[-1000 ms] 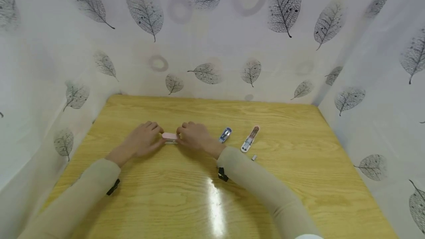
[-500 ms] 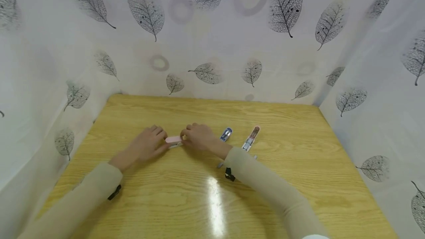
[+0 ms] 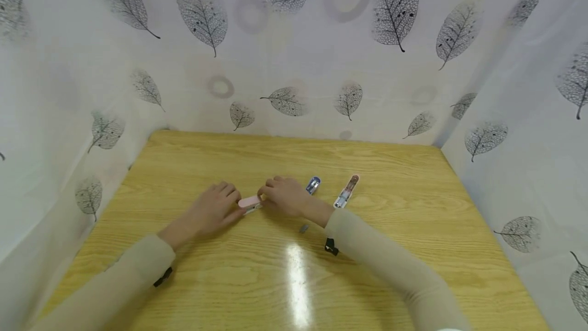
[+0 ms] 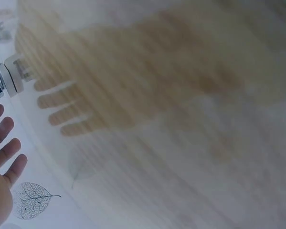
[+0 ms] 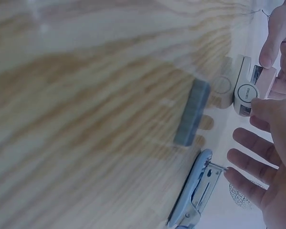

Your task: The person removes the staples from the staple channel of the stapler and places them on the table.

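Note:
A small pink stapler with a white base (image 3: 250, 202) sits on the wooden table between both hands. Left of it, my left hand (image 3: 213, 208) pinches one end between thumb and fingers. At the other end, my right hand (image 3: 287, 195) pinches it with thumb and forefinger. In the right wrist view the stapler's white side with a round logo (image 5: 246, 90) faces the camera, and the other fingers (image 5: 250, 164) of the right hand are spread. Only part of the left hand (image 4: 4, 157) shows in the left wrist view, beside the stapler (image 4: 13, 76).
A blue stapler (image 3: 313, 185) lies opened just beyond the right hand. Further right is another opened stapler (image 3: 345, 193), pink-edged and longer. A grey strip of staples (image 3: 304, 228) lies nearer me, below the right wrist. Leaf-patterned cloth (image 3: 285, 101) walls the table's back and sides.
Both hands have moved right and slightly nearer me with the pink stapler, which is now tilted a little. The strip of staples has come into view from under the right wrist.

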### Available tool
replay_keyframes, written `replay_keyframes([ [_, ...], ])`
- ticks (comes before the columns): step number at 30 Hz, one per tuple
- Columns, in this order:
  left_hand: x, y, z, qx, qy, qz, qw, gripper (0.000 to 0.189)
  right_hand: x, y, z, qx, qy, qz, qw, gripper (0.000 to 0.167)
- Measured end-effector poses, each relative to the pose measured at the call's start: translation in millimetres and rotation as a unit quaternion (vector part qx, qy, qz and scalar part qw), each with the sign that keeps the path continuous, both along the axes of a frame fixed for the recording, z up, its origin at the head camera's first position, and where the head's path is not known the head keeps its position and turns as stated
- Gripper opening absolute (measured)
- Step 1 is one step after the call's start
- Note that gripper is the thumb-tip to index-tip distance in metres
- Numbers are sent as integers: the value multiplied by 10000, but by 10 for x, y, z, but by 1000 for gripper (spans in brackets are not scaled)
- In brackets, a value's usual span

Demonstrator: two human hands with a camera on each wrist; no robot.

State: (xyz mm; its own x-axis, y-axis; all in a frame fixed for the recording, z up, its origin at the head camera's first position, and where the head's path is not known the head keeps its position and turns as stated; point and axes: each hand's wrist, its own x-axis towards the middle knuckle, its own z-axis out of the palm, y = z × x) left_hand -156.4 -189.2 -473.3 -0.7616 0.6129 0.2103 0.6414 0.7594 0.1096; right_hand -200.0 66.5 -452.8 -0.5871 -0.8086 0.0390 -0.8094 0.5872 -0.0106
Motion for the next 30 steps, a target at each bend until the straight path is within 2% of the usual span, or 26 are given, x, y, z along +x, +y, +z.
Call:
replay_keyframes([
  [3, 40, 23, 3, 70, -17, 188, 9998, 29, 0, 27, -4, -82, -8, 61, 9999, 28],
  [9, 162, 75, -22, 185, -338, 885, 9953, 35, -13, -2, 0, -49, 35, 221, 9997, 35],
  [12, 225, 110, -43, 237, -382, 1056, 9934, 35, -11, -43, 4, 35, 144, 376, 9992, 35],
  [16, 269, 150, -62, 233, -246, 1093, 9934, 32, -8, -106, 4, 141, 272, 558, 9980, 33],
  [20, 259, 178, -68, 291, -255, 1053, 9937, 29, -13, -155, -7, 207, 288, 646, 9973, 33],
  [30, 225, 201, -70, 335, -378, 1077, 9929, 31, -71, -216, -56, -172, -503, 397, 9978, 35],
])
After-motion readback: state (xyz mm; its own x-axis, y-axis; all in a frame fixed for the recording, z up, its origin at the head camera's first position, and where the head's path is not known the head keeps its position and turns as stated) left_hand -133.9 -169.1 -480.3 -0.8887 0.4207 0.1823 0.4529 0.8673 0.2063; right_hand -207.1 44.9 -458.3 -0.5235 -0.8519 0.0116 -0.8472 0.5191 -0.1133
